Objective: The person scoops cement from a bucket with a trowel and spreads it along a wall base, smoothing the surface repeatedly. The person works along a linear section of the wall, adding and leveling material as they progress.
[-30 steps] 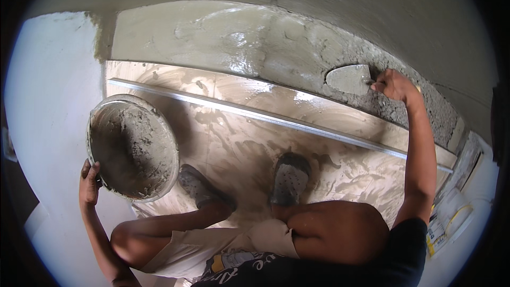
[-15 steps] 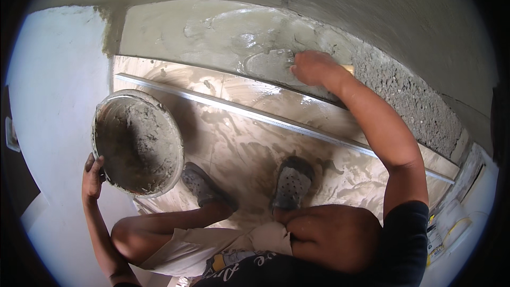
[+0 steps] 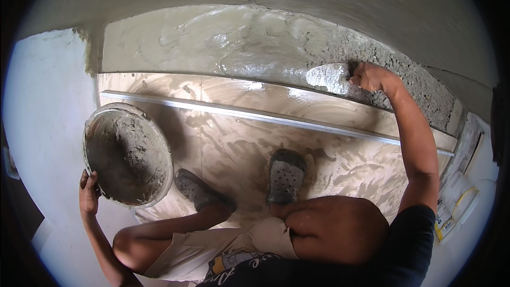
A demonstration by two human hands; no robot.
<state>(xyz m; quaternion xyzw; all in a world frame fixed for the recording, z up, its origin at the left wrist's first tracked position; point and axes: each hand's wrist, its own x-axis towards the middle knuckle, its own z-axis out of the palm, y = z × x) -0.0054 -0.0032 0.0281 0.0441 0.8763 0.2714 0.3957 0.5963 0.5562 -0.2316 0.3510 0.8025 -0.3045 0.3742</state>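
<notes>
Our trowel (image 3: 325, 78) lies blade-down on the wet mortar strip (image 3: 255, 48), near where smooth gives way to coarse. Our right hand (image 3: 374, 77) is closed around its handle, mostly hiding it. We seem to be spreading and levelling; the next move, we judge, calls for a flat blade and even pressure. Our left hand (image 3: 89, 194) grips the bucket (image 3: 168, 172) by its rim; shadow obscures part of its inside. We can hardly make out the yellow-and-white container (image 3: 455, 217) far right.

The trowel (image 3: 325, 78) has moved rightward to the rough mortar (image 3: 422, 95).
</notes>
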